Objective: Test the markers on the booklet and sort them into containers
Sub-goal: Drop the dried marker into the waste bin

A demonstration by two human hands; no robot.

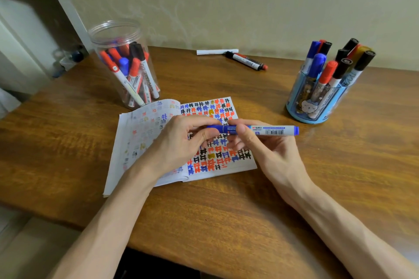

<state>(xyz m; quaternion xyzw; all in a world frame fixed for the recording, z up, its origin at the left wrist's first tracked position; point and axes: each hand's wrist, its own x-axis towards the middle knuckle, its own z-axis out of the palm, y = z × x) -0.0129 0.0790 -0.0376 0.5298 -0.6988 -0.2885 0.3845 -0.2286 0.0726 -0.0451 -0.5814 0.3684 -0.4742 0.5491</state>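
Observation:
A blue marker (267, 130) lies level above the open booklet (145, 133), whose right page is crowded with red, blue, black and yellow test marks. My right hand (260, 149) pinches the marker's barrel near the middle. My left hand (181, 140) grips its blue cap end on the left. A clear plastic jar (122, 63) holding several markers stands at the back left. At the right stands a blue holder (317, 102) with several upright markers.
Two loose markers (247, 60) and a white paper strip (216, 51) lie near the wall at the back of the wooden table (226, 215). A white shelf unit (34, 29) stands at the left. The table's front edge runs close to my forearms.

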